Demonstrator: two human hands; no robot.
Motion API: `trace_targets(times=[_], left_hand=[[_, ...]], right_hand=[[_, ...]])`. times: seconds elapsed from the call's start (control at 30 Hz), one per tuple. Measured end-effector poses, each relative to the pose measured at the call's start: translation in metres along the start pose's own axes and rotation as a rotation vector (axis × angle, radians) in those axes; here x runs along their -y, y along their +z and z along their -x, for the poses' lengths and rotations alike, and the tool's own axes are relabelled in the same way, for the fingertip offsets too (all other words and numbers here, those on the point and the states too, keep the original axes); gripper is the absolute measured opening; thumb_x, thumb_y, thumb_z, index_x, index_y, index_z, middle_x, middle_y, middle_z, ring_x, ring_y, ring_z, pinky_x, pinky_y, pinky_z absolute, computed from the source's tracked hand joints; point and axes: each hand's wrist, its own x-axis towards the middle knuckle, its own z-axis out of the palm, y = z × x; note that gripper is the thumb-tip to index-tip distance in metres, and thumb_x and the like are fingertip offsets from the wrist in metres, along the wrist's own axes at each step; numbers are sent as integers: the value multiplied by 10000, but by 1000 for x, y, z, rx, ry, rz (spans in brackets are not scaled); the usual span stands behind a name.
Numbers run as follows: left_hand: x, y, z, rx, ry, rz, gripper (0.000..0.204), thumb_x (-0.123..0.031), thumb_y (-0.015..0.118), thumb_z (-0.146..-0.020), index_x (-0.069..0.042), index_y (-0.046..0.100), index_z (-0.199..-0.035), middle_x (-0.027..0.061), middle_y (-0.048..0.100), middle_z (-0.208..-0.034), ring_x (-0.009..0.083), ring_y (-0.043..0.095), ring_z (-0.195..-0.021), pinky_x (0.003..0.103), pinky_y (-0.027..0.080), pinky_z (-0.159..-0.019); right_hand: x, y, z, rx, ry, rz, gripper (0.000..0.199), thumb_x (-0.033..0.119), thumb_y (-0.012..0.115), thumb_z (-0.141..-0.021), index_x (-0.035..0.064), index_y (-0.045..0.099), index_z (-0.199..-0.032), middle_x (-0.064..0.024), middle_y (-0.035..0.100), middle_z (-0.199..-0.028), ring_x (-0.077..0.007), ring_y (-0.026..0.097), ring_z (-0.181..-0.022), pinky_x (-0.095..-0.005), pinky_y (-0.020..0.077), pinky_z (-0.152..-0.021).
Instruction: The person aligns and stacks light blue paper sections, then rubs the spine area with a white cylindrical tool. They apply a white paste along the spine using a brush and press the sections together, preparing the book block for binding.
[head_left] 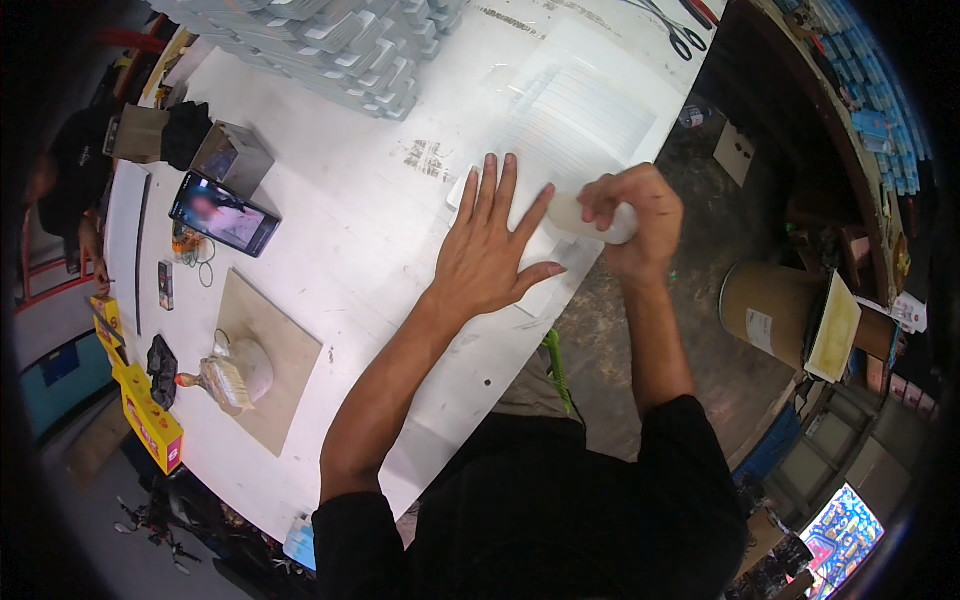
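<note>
My left hand (483,258) lies flat with its fingers spread on a pale, partly see-through sheet (515,205) at the table's right edge. Close to its thumb and forefinger, my right hand (648,225) is closed around a whitish, rounded, flat thing (567,213). Its exact kind cannot be made out, and my fingers hide part of it. Just beyond both hands, a lined white sheet (590,108) rests among clear, plastic-like sheets.
Stacked grey plastic pieces (340,50) stand at the far left, scissors (680,35) at the far right. Leftward are a phone (225,213), a grey box (232,158), and a brush (225,383) by a whitish container on a board (270,415). A drum (765,310) stands on the floor.
</note>
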Motion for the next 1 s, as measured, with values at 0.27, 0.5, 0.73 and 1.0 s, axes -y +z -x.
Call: trace_targets(times=[0.27,0.5,0.73,1.0], left_hand=[[-3,-6,-2,-5,1,21,693,-662,591,-973,-261,570,-1538,423,194,-1649,580,147,-1562,629,140,-1277],[4,6,3,28,-6,-70,636,-642,603,-970,-225,648,-1448,427,293,-1605,571,196,-1553,609,150,-1283],[-2,-6,-1,-63,14,95,598,-408,630,-989,-10,602,-1434,412,274,-1635,533,237,-1564,607,204,-1279],[-3,-8,6,-21,-23,85,609,-477,636,-977,-239,574,-1534,401,247,-1650,525,203,-1577,596,183,-1287]], right_hand=[[-2,30,-60,291,-518,936,259,171,799,-896,38,686,-703,-81,618,-595,-169,588,-479,-317,454,-471],[-47,46,-17,612,-652,1095,197,97,851,-725,75,659,-691,-94,660,-669,-234,633,-557,-338,474,-504],[-49,33,-40,593,-588,1152,167,152,846,-760,73,699,-752,-46,644,-680,-242,618,-570,-364,505,-532],[-48,25,-35,580,-636,1121,202,131,873,-750,92,676,-729,-54,639,-664,-251,619,-561,-372,491,-524]])
